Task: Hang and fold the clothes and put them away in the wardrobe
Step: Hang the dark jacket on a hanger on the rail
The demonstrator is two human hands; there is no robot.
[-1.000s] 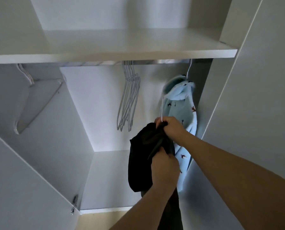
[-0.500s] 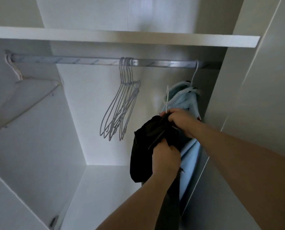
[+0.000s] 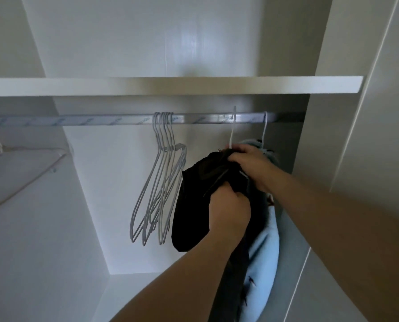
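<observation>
Black fabric garment point(image 3: 194, 205) is being gripped by both hands: right hand point(image 3: 252, 166) bunching its top, just below the white wire hanger hook point(image 3: 233, 129); left hand point(image 3: 228, 210) clenched lower. Risk: hook is being seated blind, garment could be slipped off.

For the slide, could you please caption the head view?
Both hands, left hand and right hand, lift a black garment on its hanger to the wardrobe rail.

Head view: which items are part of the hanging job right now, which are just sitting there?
In use:
- black garment, gripped by left hand and right hand
- white wire hanger carrying it
- metal rail

Idle:
- bunch of empty grey wire hangers
- hung light-blue patterned garment
- white shelf
</observation>
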